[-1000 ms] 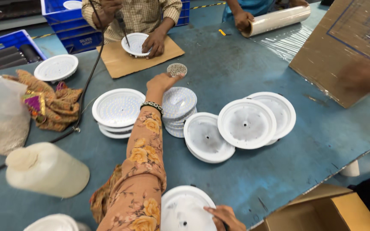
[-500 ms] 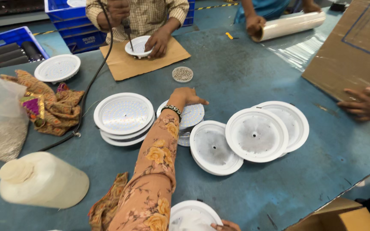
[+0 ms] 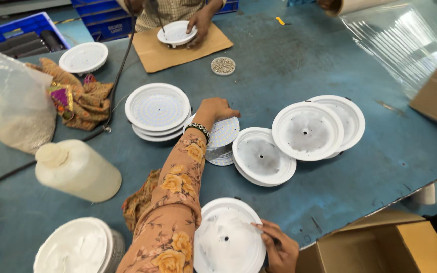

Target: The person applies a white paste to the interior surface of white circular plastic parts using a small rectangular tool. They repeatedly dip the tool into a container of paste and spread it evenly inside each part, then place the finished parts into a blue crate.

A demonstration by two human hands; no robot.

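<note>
A single head-worn camera looks steeply down from close above the near edge of the blue table [image 3: 299,60], facing across it toward the far side, where another person's hand [image 3: 201,23] works.

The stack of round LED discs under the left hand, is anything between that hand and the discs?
Nothing visible does. The left hand rests right on the stack of LED discs, fingers over its top edge. The white housings lie beside the stack, not over it. The right hand holds another white housing near the table edge.
</note>
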